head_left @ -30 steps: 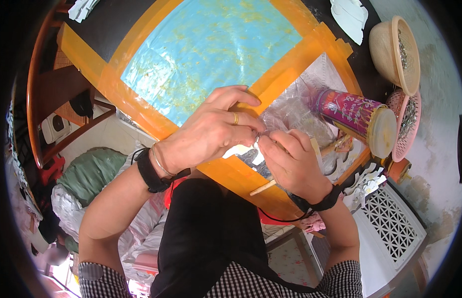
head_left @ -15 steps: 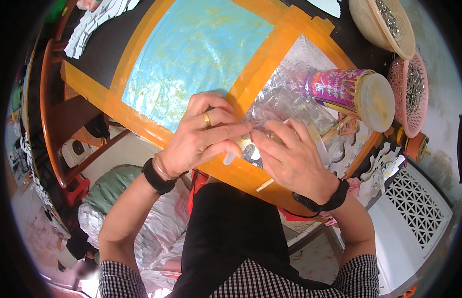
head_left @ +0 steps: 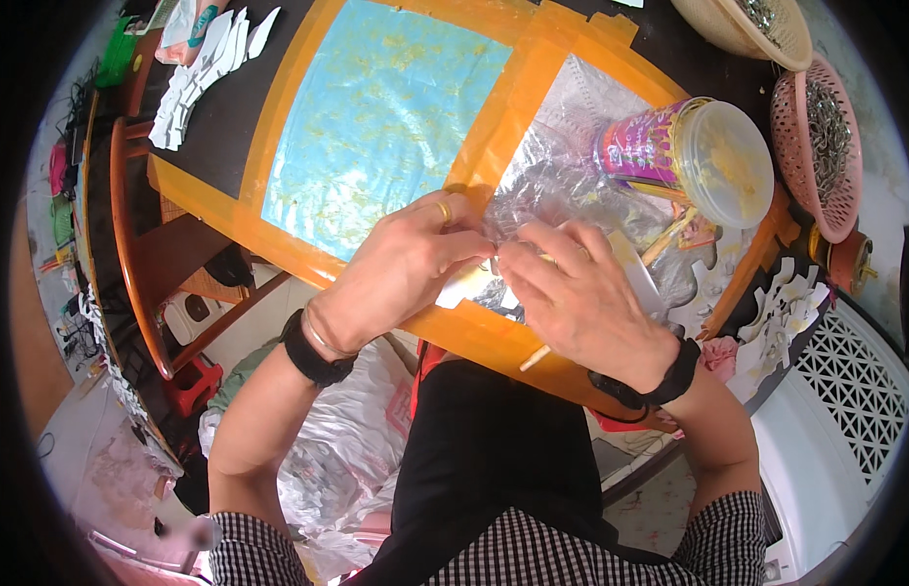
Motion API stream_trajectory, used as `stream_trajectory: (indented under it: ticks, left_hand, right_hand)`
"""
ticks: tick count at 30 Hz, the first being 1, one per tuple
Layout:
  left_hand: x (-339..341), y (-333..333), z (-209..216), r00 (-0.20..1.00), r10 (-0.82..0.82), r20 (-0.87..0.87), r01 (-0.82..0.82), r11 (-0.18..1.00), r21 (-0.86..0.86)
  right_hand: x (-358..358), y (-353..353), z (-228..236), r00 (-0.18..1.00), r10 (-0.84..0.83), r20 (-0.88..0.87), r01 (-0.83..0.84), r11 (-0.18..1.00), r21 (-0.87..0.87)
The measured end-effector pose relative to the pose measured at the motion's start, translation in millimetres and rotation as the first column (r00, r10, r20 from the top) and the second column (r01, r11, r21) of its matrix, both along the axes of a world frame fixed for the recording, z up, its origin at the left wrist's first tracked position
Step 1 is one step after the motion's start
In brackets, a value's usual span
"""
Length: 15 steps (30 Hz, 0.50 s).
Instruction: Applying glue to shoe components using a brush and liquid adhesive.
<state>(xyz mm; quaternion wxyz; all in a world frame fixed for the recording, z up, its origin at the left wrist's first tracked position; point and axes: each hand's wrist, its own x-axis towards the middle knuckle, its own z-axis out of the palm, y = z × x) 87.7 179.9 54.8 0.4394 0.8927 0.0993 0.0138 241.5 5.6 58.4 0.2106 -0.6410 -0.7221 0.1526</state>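
Observation:
My left hand [head_left: 401,269] and my right hand [head_left: 577,298] meet fingertip to fingertip over the near edge of the orange-taped table [head_left: 279,230]. Together they pinch a small white cut-out piece [head_left: 471,283] with a metal part at its tip. A thin wooden stick [head_left: 535,357] pokes out below my right palm. Both hands rest over a crinkled clear plastic sheet [head_left: 562,161]. A ring shows on my left hand; both wrists wear black bands.
A purple plastic jar with a clear lid [head_left: 689,156] lies on its side right of my hands. White cut-out pieces [head_left: 782,308] are stacked at the right edge, others [head_left: 206,63] at the far left. A pink basket [head_left: 821,146] and a tan bowl [head_left: 743,29] hold small metal parts. A wooden chair [head_left: 147,264] stands left.
My hands have stayed together on the small piece, fingers shifting slightly. The view has tilted, so the table and jar sit higher and more to the right.

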Motion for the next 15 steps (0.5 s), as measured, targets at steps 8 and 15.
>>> stream_trajectory:
  ticks: [8, 15]
  left_hand:
    - [12.0, 3.0, 7.9, 0.979, -0.198, -0.055, 0.205, 0.964, 0.171]
    - [1.5, -0.1, 4.1, 0.975, -0.222, 0.017, 0.214, 0.957, 0.197]
  right_hand:
    - [-7.3, -4.1, 3.5, 0.995, 0.004, 0.101, -0.007, 1.000, 0.024]
    - [-13.0, -8.8, 5.2, 0.997, -0.071, -0.008, 0.070, 0.997, -0.037]
